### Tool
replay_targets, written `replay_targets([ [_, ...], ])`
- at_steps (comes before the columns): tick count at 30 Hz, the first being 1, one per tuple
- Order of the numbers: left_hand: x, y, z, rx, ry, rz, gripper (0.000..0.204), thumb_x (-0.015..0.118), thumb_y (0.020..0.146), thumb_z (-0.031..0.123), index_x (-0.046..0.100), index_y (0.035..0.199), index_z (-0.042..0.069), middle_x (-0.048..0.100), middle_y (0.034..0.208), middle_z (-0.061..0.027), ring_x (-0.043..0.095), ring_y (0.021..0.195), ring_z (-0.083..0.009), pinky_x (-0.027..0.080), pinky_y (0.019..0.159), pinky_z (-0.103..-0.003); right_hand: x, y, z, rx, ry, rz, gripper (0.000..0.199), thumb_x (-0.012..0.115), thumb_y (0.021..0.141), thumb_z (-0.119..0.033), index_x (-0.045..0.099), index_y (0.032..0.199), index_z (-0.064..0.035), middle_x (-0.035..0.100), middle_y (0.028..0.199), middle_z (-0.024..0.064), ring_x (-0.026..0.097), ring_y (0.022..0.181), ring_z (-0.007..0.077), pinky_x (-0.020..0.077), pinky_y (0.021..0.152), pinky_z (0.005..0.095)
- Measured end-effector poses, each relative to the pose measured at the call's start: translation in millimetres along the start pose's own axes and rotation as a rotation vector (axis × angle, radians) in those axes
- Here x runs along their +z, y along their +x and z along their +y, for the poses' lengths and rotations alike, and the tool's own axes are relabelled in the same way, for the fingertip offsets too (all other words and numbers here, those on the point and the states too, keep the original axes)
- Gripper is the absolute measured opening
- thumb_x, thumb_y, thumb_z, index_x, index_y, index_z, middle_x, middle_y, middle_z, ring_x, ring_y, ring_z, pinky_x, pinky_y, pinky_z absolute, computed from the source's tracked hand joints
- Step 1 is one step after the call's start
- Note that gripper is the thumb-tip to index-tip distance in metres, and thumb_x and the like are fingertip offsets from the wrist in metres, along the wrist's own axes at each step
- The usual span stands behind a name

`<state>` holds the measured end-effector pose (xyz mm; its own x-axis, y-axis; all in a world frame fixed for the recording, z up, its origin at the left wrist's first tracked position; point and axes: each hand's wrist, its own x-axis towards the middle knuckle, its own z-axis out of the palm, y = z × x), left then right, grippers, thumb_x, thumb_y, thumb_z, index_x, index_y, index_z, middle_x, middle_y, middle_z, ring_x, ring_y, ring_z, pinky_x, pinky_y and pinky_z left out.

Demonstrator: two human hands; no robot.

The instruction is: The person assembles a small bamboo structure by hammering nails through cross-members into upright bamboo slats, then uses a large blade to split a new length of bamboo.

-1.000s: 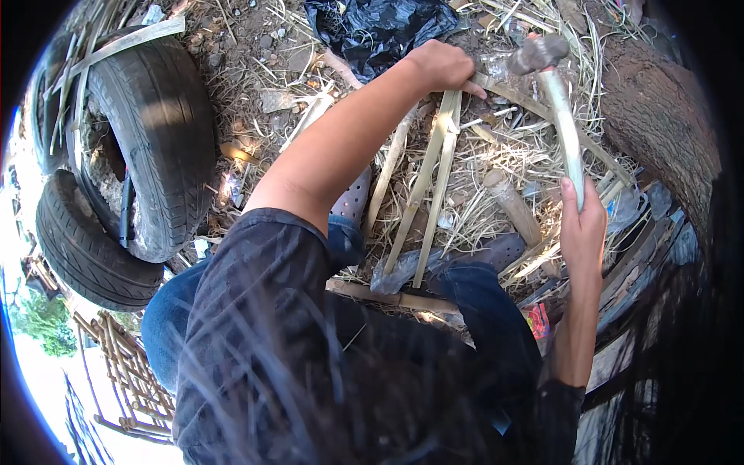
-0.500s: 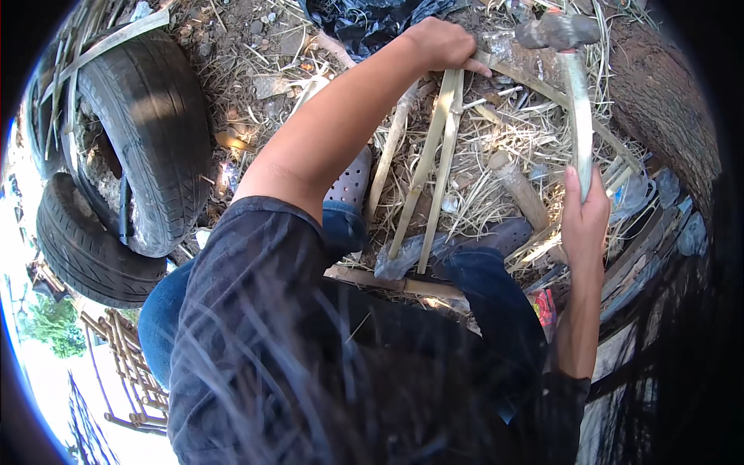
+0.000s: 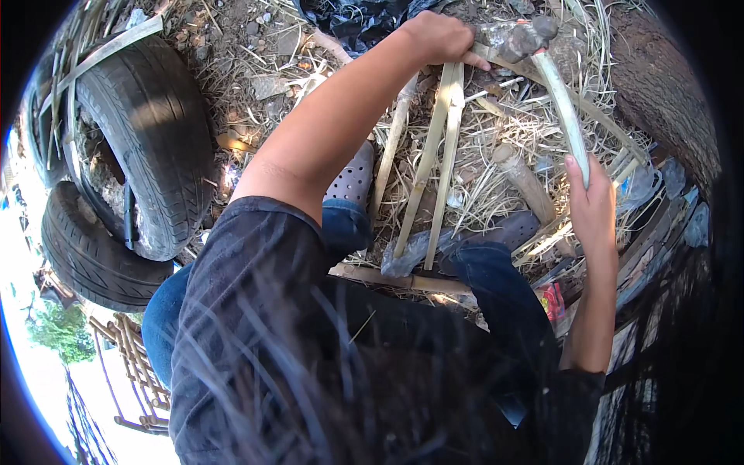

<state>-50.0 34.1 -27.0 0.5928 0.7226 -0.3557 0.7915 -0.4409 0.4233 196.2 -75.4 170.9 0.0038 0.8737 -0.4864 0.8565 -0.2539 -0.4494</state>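
Note:
My right hand (image 3: 594, 195) is wrapped round the lower end of a pale handle, and the hammer (image 3: 564, 108) tilts up and left. Its dark head (image 3: 527, 40) is just right of my left hand, over a bamboo strip (image 3: 593, 113) that slants down to the right. My left hand (image 3: 440, 39) is closed round the upper left end of that strip, thumb stretched along it. Two more bamboo strips (image 3: 431, 159) run from under this hand down towards my feet. Whether they are joined to the slanting strip is hidden by my fingers.
Worn tyres (image 3: 143, 139) lie at the left. A thick tree trunk (image 3: 666, 101) stands at the right. A short wooden stake (image 3: 525, 182) lies among straw and shavings near my feet. Black plastic (image 3: 364, 23) is at the top, and a bamboo rack (image 3: 136, 364) is at lower left.
The hammer has tilted left, its head moving towards my left hand. My right hand has shifted slightly right. The left hand keeps its grip almost in place.

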Motion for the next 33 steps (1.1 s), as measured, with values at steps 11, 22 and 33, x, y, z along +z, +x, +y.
replay_targets([
  [11, 5, 4, -1, 0.003, -0.009, 0.045, 0.080, 0.044, 0.077, 0.080, 0.069, 0.087, 0.005, 0.071, 0.083, -0.0143, 0.069, 0.083, -0.0332, 0.056, 0.071, -0.045, 6, -10, 0, 0.036, 0.044, -0.062, 0.034, 0.050, 0.099, -0.030, 0.058, 0.099, 0.0025, 0.051, 0.067, 0.0114, 0.047, 0.063, 0.0192, 0.0420, 0.063, 0.0360],
  [22, -6, -6, 0, 0.045, 0.024, 0.085, 0.070, 0.056, 0.078, 0.071, 0.060, 0.092, 0.002, 0.067, 0.077, -0.0150, 0.067, 0.078, -0.0354, 0.054, 0.068, -0.045, -23, 2, -16, 0.030, 0.130, 0.058, 0.032, 0.050, 0.101, -0.028, 0.056, 0.096, 0.0029, 0.046, 0.066, 0.0046, 0.041, 0.062, 0.0115, 0.0354, 0.057, 0.0298],
  [33, -13, -6, 0, 0.008, 0.061, 0.085, 0.063, 0.055, 0.083, 0.066, 0.064, 0.088, 0.003, 0.068, 0.080, -0.0139, 0.068, 0.080, -0.0323, 0.056, 0.069, -0.043, -6, 1, -11, -0.028, -0.121, -0.052, 0.028, 0.053, 0.098, -0.026, 0.052, 0.091, 0.0008, 0.056, 0.062, 0.0198, 0.058, 0.053, 0.0347, 0.0411, 0.051, 0.0415],
])
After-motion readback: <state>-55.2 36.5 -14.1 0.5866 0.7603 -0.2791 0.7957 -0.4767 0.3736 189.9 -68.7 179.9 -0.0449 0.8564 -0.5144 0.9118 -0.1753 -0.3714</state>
